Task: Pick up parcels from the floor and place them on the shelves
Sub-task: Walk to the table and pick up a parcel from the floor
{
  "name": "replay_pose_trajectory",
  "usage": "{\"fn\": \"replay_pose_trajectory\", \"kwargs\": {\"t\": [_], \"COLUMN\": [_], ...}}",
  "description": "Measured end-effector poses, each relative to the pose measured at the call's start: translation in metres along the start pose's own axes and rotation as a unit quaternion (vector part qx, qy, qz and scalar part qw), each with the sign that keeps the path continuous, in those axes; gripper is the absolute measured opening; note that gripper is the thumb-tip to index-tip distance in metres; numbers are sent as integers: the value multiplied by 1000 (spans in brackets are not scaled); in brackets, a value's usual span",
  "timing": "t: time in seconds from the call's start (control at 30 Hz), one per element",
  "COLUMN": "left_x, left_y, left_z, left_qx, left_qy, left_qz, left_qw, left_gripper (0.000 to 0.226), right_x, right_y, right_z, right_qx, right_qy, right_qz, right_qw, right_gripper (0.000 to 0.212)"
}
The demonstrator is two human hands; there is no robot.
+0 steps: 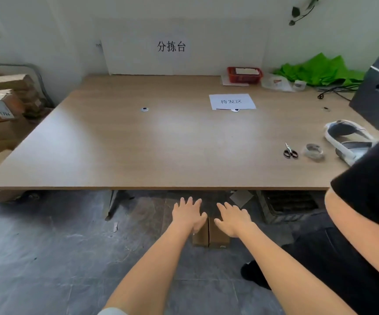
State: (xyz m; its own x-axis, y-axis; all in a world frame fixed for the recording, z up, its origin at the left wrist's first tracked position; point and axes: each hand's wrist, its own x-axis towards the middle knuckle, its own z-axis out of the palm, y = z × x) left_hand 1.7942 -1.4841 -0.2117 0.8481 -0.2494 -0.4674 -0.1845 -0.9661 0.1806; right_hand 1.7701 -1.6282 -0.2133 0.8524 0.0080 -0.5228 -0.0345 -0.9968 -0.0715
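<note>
Table (138,144) fills the centre. Carton (211,235) on the floor at 6 o'clock, just in front of the table's near edge. Left hand (187,215) and right hand (234,220) side by side over it, fingers spread. On the table: scissors (290,151) and tape roll (314,151) at 3 o'clock, paper sheet (231,101) at 1, basket (244,75) behind it at the far edge. Stacked boxes (0,105) on the floor at 9. Wall sign (171,46) at 12.
</note>
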Motion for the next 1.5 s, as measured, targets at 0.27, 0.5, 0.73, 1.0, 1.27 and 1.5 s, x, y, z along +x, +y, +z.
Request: {"fn": "replay_pose_trajectory", "kwargs": {"t": [0.27,0.5,0.73,1.0,1.27,1.5], "left_x": [71,172,297,456,546,584], "left_y": [-12,-28,-60,-102,-131,-135], "left_z": [15,91,234,419,518,551], "left_qx": [5,-55,-112,-225,-270,-362], "left_qy": [-43,-62,-77,-53,-63,-85], "left_qz": [9,-44,-70,-100,-133,-163], "left_qw": [999,996,988,968,952,914], "left_gripper": [60,59,58,66,66,62], "right_x": [72,176,307,478,587,612], "right_y": [13,42,56,56,59,55], "right_z": [15,74,213,400,498,516], "right_qx": [44,131,259,389,330,301], "right_qy": [-46,-62,-89,-64,-61,-57], "right_qz": [2,-2,54,70,69,99], "right_qw": [998,989,960,916,940,947], "right_gripper": [64,61,55,60,72,74]}}
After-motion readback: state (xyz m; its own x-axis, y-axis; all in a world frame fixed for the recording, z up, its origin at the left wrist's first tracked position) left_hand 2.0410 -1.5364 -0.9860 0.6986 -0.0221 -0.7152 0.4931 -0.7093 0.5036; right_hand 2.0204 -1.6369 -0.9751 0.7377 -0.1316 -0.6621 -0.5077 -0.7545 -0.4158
